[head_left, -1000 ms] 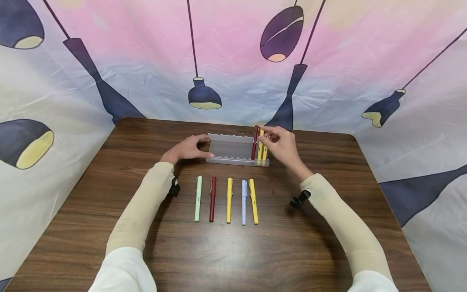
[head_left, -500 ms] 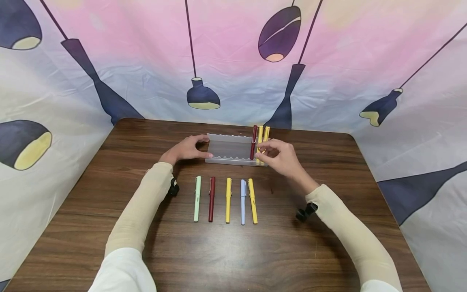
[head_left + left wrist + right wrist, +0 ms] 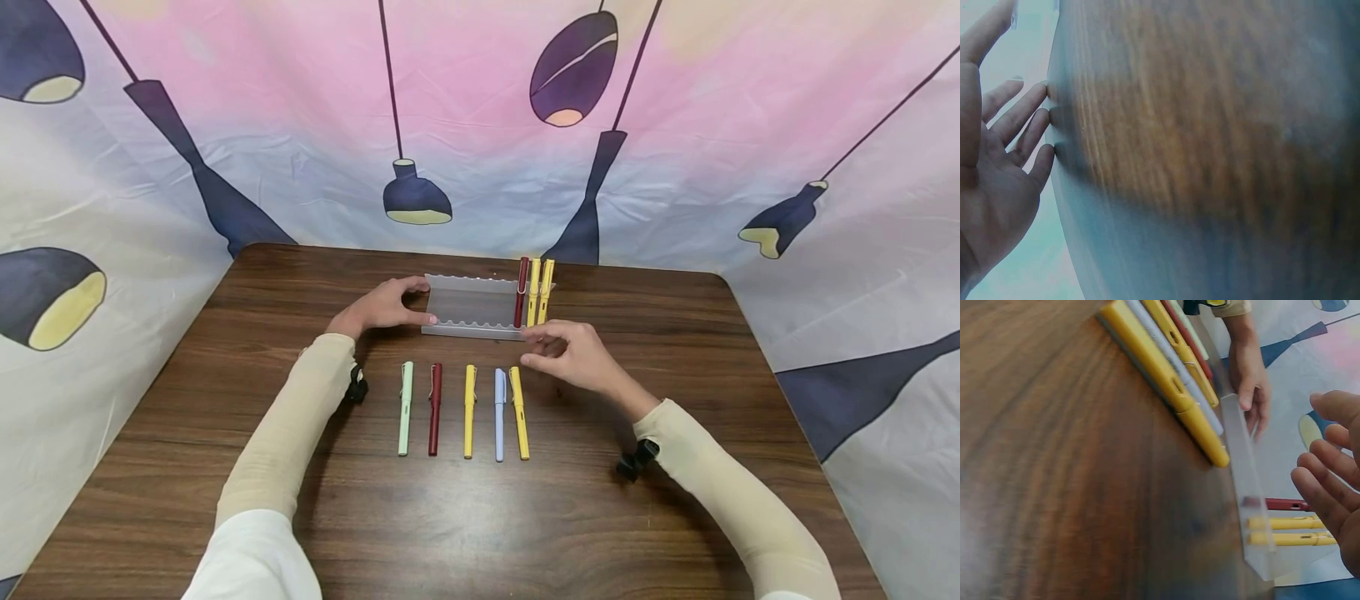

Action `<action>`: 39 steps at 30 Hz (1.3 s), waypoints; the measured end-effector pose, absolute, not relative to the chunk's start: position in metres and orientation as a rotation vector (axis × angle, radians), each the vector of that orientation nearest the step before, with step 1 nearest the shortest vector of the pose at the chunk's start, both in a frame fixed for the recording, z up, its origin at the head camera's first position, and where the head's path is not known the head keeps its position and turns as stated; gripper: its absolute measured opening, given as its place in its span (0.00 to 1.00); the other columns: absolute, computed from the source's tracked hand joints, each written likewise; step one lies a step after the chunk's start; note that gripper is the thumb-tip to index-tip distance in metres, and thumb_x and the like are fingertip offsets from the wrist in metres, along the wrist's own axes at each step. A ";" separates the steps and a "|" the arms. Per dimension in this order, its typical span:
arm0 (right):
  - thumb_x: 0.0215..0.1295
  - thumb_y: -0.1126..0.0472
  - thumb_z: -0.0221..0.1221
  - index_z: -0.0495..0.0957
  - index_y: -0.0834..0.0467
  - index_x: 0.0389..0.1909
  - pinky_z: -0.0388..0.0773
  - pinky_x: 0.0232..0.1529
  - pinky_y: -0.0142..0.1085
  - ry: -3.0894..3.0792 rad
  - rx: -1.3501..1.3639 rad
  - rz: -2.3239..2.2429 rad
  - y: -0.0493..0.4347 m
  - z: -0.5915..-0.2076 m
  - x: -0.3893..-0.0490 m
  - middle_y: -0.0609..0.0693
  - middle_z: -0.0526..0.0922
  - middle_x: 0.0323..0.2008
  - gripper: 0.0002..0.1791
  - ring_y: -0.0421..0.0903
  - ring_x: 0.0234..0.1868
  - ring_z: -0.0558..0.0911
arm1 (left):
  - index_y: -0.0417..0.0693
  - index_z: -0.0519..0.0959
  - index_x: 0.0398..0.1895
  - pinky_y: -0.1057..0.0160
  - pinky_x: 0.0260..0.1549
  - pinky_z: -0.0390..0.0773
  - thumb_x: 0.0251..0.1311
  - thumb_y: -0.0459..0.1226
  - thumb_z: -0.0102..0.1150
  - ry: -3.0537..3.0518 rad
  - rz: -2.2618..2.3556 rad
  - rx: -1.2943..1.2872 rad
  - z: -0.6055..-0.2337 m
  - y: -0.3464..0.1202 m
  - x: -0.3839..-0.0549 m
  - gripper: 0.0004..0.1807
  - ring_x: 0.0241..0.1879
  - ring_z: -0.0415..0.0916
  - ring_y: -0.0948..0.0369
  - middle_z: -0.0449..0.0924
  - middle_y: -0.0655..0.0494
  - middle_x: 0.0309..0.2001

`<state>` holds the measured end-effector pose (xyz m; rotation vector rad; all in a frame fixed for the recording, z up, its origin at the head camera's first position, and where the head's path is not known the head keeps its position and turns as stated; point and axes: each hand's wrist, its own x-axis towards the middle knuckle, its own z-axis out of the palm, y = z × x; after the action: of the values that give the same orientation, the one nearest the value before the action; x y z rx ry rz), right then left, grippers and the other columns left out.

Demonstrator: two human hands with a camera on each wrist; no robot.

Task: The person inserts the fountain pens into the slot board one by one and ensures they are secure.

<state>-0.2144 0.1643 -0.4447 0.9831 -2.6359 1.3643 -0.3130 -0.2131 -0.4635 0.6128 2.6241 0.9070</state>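
My left hand (image 3: 382, 304) holds the left end of a clear, notched pen rack (image 3: 474, 332), thumb at the front corner and fingers toward the back. In the left wrist view that hand (image 3: 1004, 137) shows spread fingers; the rack cannot be made out there. Standing in the rack's right end are a dark red pen (image 3: 521, 292) and two yellow pens (image 3: 533, 292). My right hand (image 3: 573, 354) hovers before that end, fingers loosely bent and holding nothing. Just below its fingertips lies a yellow pen (image 3: 521, 417), beside a light blue pen (image 3: 500, 417).
Farther left in the same row lie another yellow pen (image 3: 469, 412), a dark red pen (image 3: 435, 410) and a mint green pen (image 3: 406, 408). The brown wooden table (image 3: 450, 533) ends at the back against a printed cloth (image 3: 322, 183).
My right hand has let go of the rightmost yellow pen in the rack and come down toward the row of loose pens. My left hand stays at the rack.
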 end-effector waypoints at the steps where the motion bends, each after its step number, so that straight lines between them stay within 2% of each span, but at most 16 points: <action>1: 0.61 0.59 0.73 0.86 0.62 0.53 0.86 0.38 0.34 -2.651 0.981 1.362 0.165 -0.447 -0.214 0.58 0.89 0.43 0.20 0.42 0.37 0.87 | 0.41 0.61 0.77 0.43 0.73 0.60 0.60 0.56 0.71 2.625 0.906 0.614 -0.464 -0.213 -0.313 0.50 0.75 0.60 0.45 0.65 0.41 0.74; 16: 0.59 0.49 0.75 0.87 0.58 0.51 0.83 0.33 0.33 -2.835 0.897 1.276 0.159 -0.470 -0.202 0.43 0.86 0.34 0.24 0.38 0.33 0.84 | 0.40 0.60 0.78 0.42 0.73 0.60 0.61 0.56 0.70 2.620 0.901 0.610 -0.463 -0.214 -0.314 0.50 0.75 0.59 0.45 0.65 0.41 0.74; 28: 0.57 0.45 0.75 0.86 0.56 0.52 0.82 0.32 0.32 -2.949 0.857 1.239 0.152 -0.478 -0.203 0.42 0.85 0.32 0.26 0.37 0.29 0.82 | 0.40 0.59 0.79 0.43 0.73 0.60 0.61 0.56 0.70 2.623 0.917 0.597 -0.462 -0.212 -0.311 0.51 0.75 0.59 0.45 0.65 0.41 0.74; 39: 0.56 0.46 0.76 0.86 0.59 0.52 0.79 0.29 0.32 -3.009 0.847 1.173 0.146 -0.479 -0.204 0.43 0.83 0.30 0.28 0.39 0.28 0.79 | 0.41 0.59 0.79 0.43 0.73 0.60 0.61 0.56 0.70 2.624 0.888 0.608 -0.462 -0.213 -0.312 0.51 0.75 0.59 0.45 0.65 0.41 0.74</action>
<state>-0.2040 0.1464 -0.4787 0.8474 -3.0093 1.1730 -0.3118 -0.2132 -0.4619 0.6082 2.6241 0.8876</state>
